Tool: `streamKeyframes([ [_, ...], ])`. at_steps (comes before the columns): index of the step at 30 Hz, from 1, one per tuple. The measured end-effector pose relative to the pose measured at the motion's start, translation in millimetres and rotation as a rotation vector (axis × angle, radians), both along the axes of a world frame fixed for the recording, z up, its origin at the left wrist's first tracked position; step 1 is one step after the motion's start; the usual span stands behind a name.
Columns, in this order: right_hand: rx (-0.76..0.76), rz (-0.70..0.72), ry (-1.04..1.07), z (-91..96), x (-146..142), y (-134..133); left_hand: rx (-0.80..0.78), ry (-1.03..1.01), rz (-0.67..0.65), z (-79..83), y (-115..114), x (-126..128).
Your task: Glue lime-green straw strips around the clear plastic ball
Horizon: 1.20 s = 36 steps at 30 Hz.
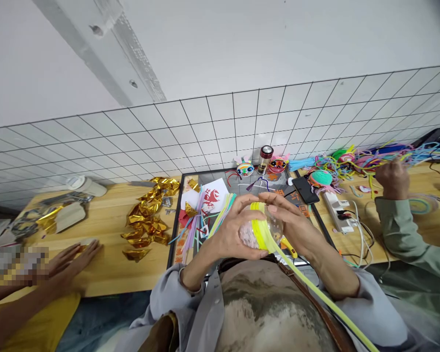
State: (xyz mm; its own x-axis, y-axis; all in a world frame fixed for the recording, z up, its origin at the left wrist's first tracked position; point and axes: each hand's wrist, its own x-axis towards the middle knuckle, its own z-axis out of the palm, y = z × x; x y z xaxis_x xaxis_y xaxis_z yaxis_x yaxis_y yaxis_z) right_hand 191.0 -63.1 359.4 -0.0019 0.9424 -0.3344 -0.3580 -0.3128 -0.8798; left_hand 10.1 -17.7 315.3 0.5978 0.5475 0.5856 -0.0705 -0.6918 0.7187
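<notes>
Both hands hold a clear round ball (247,233), speckled whitish-pink on its left side, close in front of my body. Bright yellow fuzzy strip (260,234), like pipe cleaner, wraps around its middle. My left hand (231,235) curls around the left side, fingers over the top and thumb below. From the right, my right hand (297,222) closes on the ball, its fingertips near the yellow band. A long pale-yellow tail (315,288) of the strip runs down to the lower right. Pastel fuzzy strips (222,215) lie just beyond my left hand.
A yellow-handled cutter (289,247) lies below my right hand. Decorated balls (245,167) and a flask (266,157) stand at the back. Gold foil (146,220) lies left; a phone (305,189) and power strip (337,211) lie right. Co-workers' hands (393,178) are on both sides.
</notes>
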Motion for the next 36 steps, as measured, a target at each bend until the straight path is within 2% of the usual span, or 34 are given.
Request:
streamKeyframes([
  [4,-0.033,-0.032,-0.018,0.1,-3.1,4.7,0.047,-0.005,0.006,-0.1,-2.0,2.0],
  [19,-0.133,0.019,0.04,-12.6,4.2,15.4,0.209,0.007,-0.024,-1.4,-8.7,1.2],
  [26,-0.154,0.031,0.037,-14.5,4.9,14.4,0.189,0.031,-0.039,-2.8,-7.7,0.9],
  [31,-0.095,0.029,0.005,-11.3,2.8,6.2,0.167,0.061,-0.014,-4.8,-6.7,0.3],
  [36,-0.098,0.051,-0.003,-16.8,5.6,7.5,0.183,0.038,-0.014,-5.4,-8.6,1.8],
])
